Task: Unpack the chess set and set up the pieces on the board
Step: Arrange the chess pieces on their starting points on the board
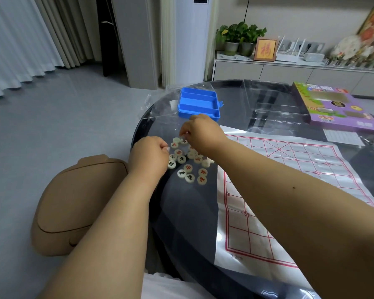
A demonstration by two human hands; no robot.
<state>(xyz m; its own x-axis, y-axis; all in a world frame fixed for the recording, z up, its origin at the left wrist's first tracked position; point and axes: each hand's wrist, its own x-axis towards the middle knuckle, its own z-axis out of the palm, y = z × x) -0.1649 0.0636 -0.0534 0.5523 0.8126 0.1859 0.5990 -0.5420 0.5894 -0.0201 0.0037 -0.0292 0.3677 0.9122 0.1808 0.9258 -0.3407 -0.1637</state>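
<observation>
My board [289,190] lies near on the tabletop [192,212]. Left of it, my left hand [148,155] curls shut over the pieces [187,167], contents hidden. My right hand [200,133] pinches one piece [183,140].

the bench [268,100] fills the right half of the view, with the floor [63,130] to its left. a stool [73,203] stands on the floor just beside the bench's near left edge. the board sheet [289,180] lies on the bench to the right. the pile of chess pieces [188,165] lies on the bench just left of the sheet. the tray [198,103] sits behind the pile. the game box [335,106] lies at the far right. a cabinet [289,72] stands behind the bench, with potted plants [238,39] on it.
</observation>
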